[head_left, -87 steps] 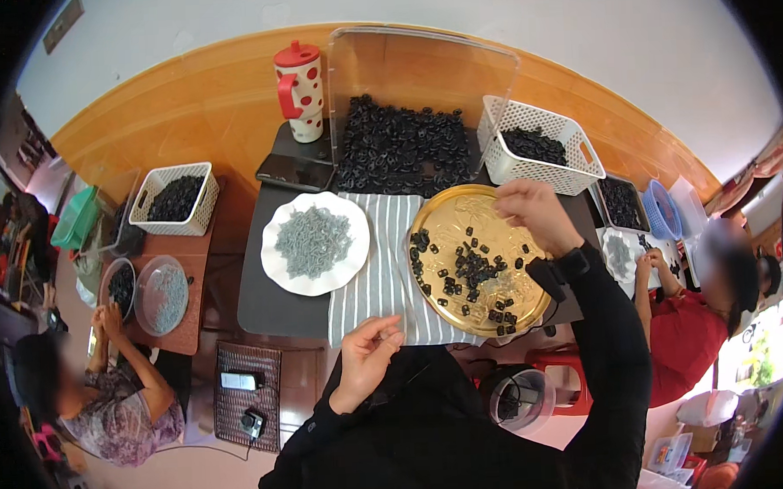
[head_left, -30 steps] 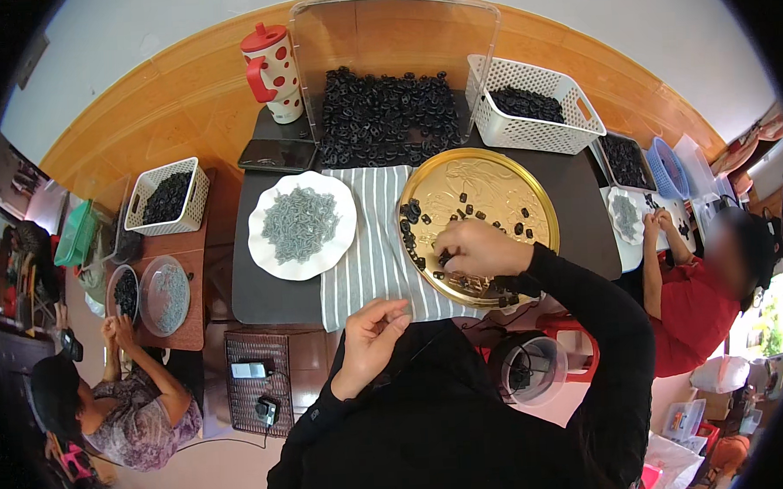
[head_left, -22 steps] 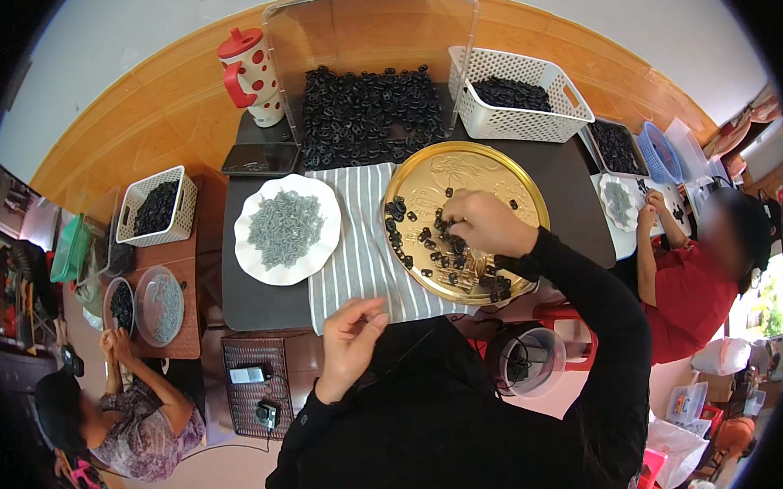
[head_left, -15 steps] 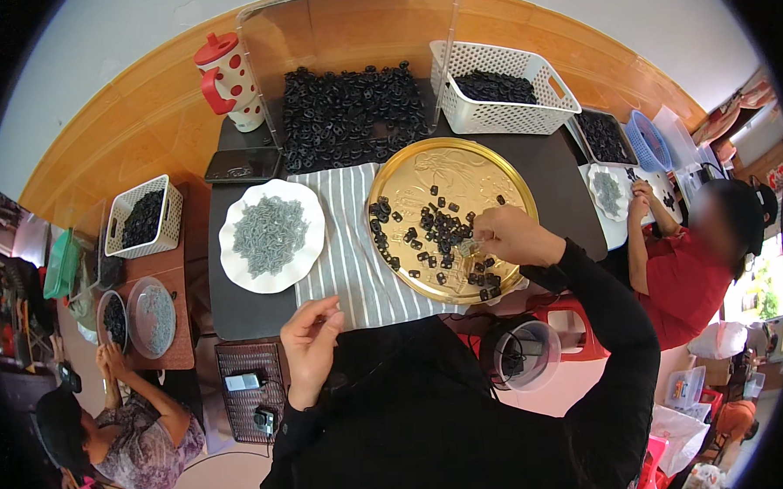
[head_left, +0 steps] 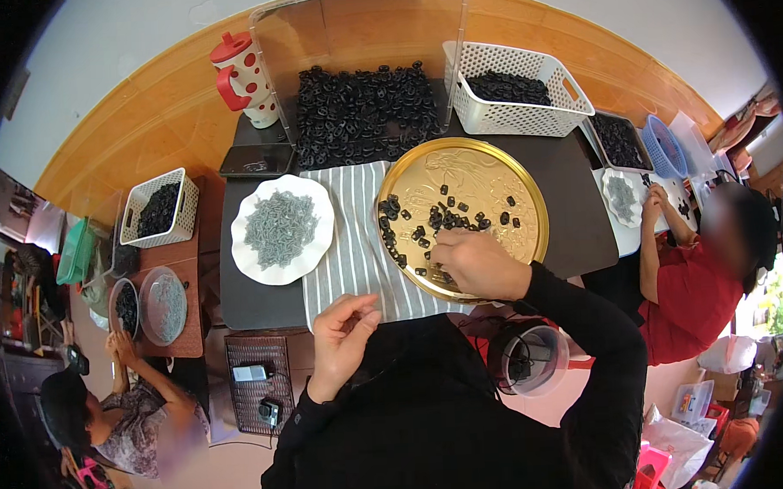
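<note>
A round gold tray stands on the dark table, with small black plastic pieces scattered over its left and middle parts. Over its near side, my right hand reaches down with fingers drawn together among the pieces; the fingertips and anything in them are hidden. My left hand hovers at the near edge of a grey-and-white striped cloth, thumb and forefinger curled close together. Whatever it pinches is too small to make out. Left of the cloth, a white scalloped plate bears a heap of small grey screw-like pieces.
Behind lies a large pile of black pieces by a clear plastic bin. Beside it are a white basket, a red-dotted tumbler and a black phone. Co-workers sit left and right at their own tables.
My right hand has moved left across the tray, from its right side to the near middle. Several black pieces now lie differently. My left hand has shifted slightly right, and the whole view has shifted a little.
</note>
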Motion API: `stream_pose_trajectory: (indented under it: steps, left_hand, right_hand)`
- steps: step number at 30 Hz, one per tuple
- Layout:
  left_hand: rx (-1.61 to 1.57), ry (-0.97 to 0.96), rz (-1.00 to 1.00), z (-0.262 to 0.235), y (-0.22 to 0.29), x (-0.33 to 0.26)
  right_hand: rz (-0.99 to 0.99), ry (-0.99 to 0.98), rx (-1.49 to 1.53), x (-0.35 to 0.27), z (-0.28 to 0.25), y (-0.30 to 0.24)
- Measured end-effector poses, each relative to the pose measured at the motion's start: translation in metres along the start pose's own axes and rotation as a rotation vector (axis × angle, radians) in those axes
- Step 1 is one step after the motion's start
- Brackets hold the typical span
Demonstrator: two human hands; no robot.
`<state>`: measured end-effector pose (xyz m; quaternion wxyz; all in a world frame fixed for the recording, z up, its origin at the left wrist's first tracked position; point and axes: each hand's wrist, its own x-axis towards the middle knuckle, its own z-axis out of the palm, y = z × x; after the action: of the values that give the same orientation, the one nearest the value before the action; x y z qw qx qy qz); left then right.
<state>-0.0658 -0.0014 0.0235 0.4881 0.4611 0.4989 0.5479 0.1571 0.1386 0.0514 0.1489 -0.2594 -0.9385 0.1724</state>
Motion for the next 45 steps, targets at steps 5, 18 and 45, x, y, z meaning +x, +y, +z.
stream_pose_trajectory:
  steps: [5, 18, 45]
  left_hand:
    - [-0.017, -0.03, -0.024, 0.002, -0.007, -0.004]
    - [0.001, -0.066, 0.018, 0.002, -0.018, -0.004]
    - [-0.625, -0.305, -0.327, 0.04, -0.019, 0.015]
  right_hand:
    - [0.076, -0.049, -0.008, 0.001, 0.017, 0.004]
    - [-0.087, -0.091, -0.269, 0.009, 0.028, -0.027]
    - [0.103, 0.495, 0.111, -0.071, -0.006, -0.017]
